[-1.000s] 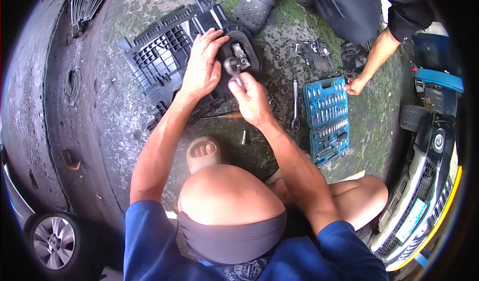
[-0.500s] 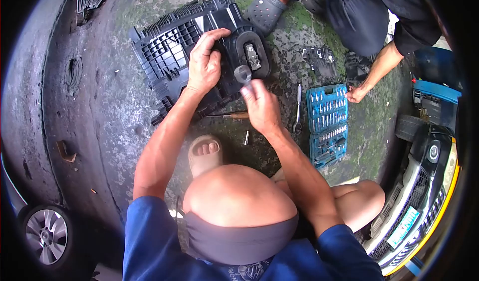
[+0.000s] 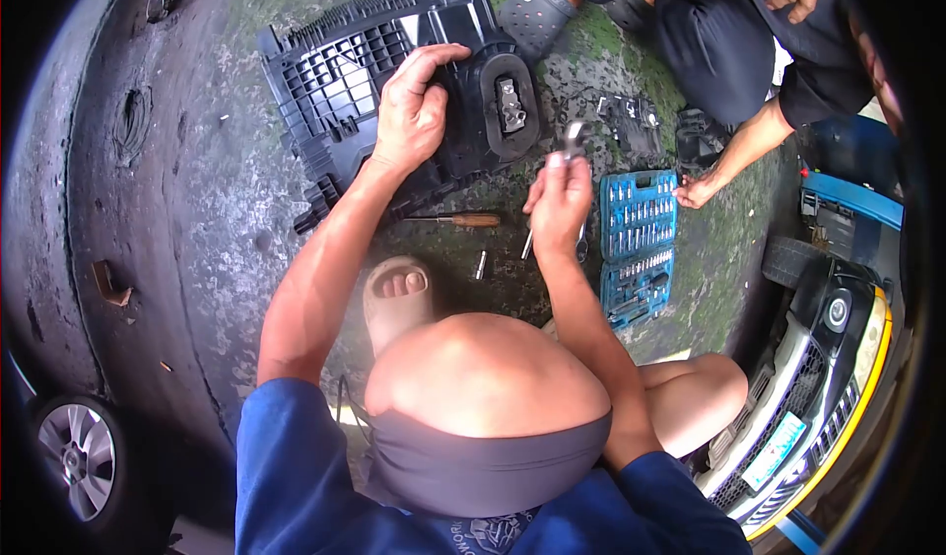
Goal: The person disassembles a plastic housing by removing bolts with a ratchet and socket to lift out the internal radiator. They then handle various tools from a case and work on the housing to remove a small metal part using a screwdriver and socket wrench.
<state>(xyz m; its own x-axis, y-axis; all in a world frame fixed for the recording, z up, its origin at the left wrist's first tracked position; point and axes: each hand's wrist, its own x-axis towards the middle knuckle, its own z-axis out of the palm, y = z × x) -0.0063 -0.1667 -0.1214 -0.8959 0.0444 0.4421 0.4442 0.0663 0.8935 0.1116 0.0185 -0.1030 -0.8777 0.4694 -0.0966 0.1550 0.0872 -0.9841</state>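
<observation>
My left hand presses down on a black ribbed plastic housing lying on the mossy concrete. An oval opening with a metal fitting shows just right of that hand. My right hand is lifted off the housing and grips a metal ratchet wrench, whose head points up and whose handle end sticks out below the fist. The right hand hovers between the housing and an open blue socket set case.
A wooden-handled screwdriver and a small socket lie on the ground by my sandalled foot. Another person crouches at the top right, one hand near the case. A car bumper is at the right, a wheel at the lower left.
My right hand pulled the ratchet away from the housing's oval opening and moved right, toward the socket case. My left hand stayed on the housing.
</observation>
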